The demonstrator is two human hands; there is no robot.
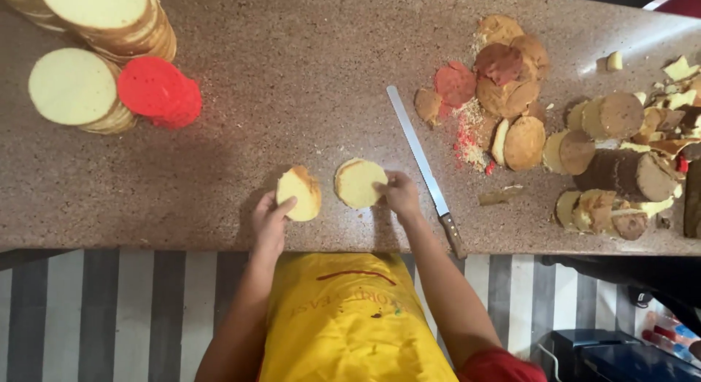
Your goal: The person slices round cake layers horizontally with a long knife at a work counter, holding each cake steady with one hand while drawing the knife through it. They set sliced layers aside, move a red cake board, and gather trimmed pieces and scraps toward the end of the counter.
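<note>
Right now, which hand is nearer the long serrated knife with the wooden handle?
Right. The right hand rests on a round yellow cake slice just beside the long serrated knife; the left hand holds another yellow cake slice farther away.

Each hand [272, 220] seemingly holds a cake round [300, 193].

Pale yellow cake rounds [328, 188], a red round [157, 90], speckled brown counter [307, 60], yellow apron [350, 323], striped floor [109, 309].

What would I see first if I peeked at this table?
Probably the bright red cake rounds at the far left, beside stacks of pale sponge rounds. In the middle, the left hand and right hand each touch a small yellow cake slice, with a long knife just right of them.
</note>
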